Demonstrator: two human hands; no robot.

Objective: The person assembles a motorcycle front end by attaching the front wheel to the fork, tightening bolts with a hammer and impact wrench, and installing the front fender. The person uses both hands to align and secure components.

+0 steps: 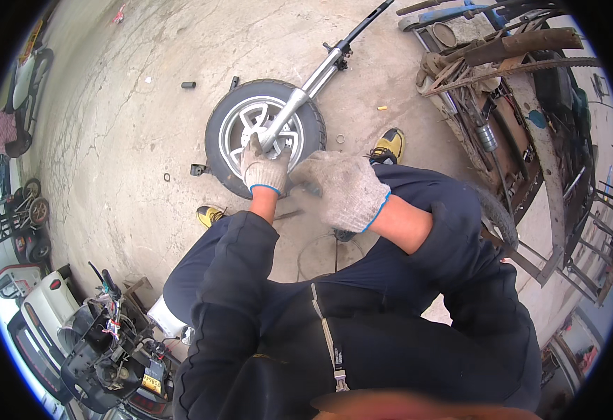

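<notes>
A wheel with a black tyre [217,140] and silver spokes lies flat on the ground before me. A silver fork [294,106] crosses it from the hub, its dark tube reaching to the far right. My left hand [264,170], in a pale work glove with a blue cuff, is at the fork's lower end, finger and thumb on either side. My right hand [348,189], gloved alike, is raised nearer me, beside the tyre's near right edge. Its fingers are curled in and blurred at the tips; what they hold, if anything, is hidden.
Around the wheel lie a small black cylinder [189,85], a dark block [198,169] and a small ring [167,177]. A rusty metal frame [524,133] with scrap parts stands at right. Motorbike parts [110,336] crowd the lower left. My yellow shoes [389,143] flank the wheel.
</notes>
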